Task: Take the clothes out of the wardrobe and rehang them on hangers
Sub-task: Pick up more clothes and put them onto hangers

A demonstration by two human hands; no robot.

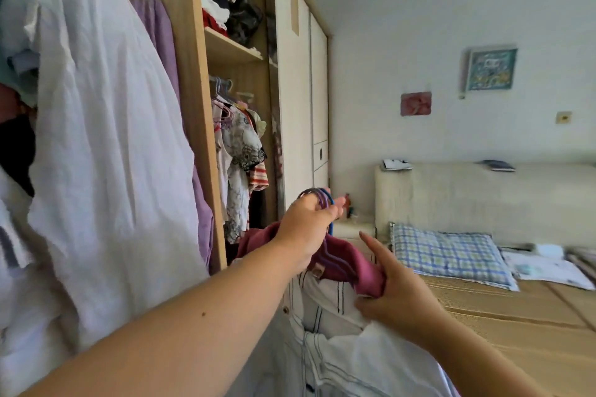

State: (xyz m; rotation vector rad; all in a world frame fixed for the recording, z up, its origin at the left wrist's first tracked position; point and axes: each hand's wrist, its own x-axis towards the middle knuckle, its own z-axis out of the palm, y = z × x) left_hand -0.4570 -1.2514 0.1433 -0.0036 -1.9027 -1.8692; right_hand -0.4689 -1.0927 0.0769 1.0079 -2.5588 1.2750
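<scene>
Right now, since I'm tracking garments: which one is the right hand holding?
The maroon top on the hangers: the right hand grips its shoulder, above the white striped garment.

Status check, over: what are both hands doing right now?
Left hand grips the hanger hooks. Right hand pinches the maroon garment at its shoulder. White shirt hangs close at left.

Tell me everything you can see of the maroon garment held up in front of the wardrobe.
The maroon garment is soft, matte cloth, bunched and creased rather than hanging flat. It sits on thin purple and blue hangers, whose arms cross its front. The left hand grips the hanger hooks above it. The right hand pinches its right edge. A white garment with dark stitching hangs against it below and hides its lower part.
</scene>
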